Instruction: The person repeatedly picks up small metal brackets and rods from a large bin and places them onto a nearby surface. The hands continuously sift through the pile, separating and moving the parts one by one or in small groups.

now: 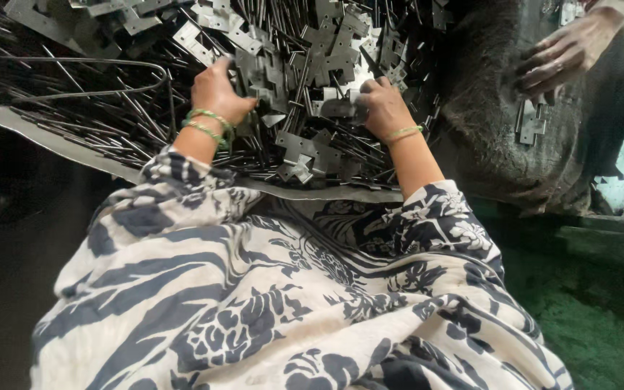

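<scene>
A heap of flat grey metal hinge plates (305, 148) and several thin steel pins (95, 126) lies on a metal sheet (45, 137) in front of me. My left hand (218, 90) rests in the pile, fingers curled around a stack of hinge plates (258, 72). My right hand (383, 105) is just to the right of it, closed on a single hinge plate (337, 108). Both wrists wear thin green bangles. My lap is covered by white cloth with a dark blue floral print.
Another person's hand (561, 54) reaches in at the top right, above a dark greasy mound (492, 137) with a hinge plate (531, 123) lying on it. A bent wire loop (110, 83) crosses the pins at left. The floor at right is green.
</scene>
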